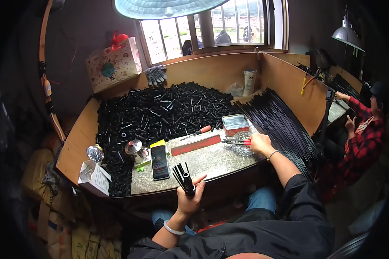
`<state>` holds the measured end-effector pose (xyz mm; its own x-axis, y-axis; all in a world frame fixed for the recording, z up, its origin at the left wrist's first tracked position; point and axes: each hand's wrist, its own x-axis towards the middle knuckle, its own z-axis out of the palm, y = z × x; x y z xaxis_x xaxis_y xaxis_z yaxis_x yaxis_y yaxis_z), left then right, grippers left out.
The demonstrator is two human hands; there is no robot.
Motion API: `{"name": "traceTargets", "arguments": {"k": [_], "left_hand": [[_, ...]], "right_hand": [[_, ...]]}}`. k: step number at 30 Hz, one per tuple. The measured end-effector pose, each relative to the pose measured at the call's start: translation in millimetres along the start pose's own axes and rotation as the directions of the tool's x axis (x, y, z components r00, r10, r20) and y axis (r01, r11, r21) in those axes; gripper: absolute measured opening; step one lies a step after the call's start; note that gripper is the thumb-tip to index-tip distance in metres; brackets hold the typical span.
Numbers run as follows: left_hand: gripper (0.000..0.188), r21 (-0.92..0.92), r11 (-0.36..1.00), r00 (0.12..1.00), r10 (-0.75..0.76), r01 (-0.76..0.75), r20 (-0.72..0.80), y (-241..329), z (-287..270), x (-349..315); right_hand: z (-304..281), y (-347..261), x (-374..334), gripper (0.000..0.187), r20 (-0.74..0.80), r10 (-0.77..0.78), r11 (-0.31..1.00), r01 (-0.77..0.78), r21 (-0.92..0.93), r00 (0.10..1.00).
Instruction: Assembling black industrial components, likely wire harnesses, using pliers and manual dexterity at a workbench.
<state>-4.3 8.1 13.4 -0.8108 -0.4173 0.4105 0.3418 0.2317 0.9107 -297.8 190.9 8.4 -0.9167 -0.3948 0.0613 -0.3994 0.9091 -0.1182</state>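
My left hand (189, 202) is closed round a bundle of thin black rods (178, 173) with a black tube among them, held upright in front of the worktop's near edge. At the right, my right hand (261, 144) grips red-handled pliers (245, 141), their jaws pointing left above a clear glass dish (242, 150). What lies in the dish is too small to make out. Just behind the pliers stands a red-sided box (236, 128) filled with thin pale wires or pins. Left of the dish, a flat red bar (196, 145) lies on the speckled worktop (212, 163).
A large heap of short black tubes (160, 108) fills the back; long black rods (277, 123) lie at the right. A phone (160, 163), metal pot (135, 150), white box (94, 178) and red-handled screwdriver (199, 131) are about. A lamp (164, 8) hangs overhead. Another person (363, 134) sits at right.
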Motion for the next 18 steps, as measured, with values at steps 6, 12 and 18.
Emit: {"name": "traceTargets", "arguments": {"k": [6,12,18], "left_hand": [[0.022,-0.024,1.000,1.000,-0.007,0.007,-0.002,0,-5,-8],[0.020,0.009,0.999,0.999,0.051,-0.051,0.010,-2,-1,-4],[0.021,-0.032,0.999,1.000,-0.004,0.004,-0.010,15,5,-8]], "right_hand": [[-4,-2,-10,0.015,-0.100,-0.073,0.997,0.072,-0.018,0.992],[-22,-40,-49,0.026,-0.175,-0.186,0.308,0.227,0.924,0.967],[-45,-108,-122,0.027,0.010,-0.512,-0.454,-0.281,0.846,0.859]]}}
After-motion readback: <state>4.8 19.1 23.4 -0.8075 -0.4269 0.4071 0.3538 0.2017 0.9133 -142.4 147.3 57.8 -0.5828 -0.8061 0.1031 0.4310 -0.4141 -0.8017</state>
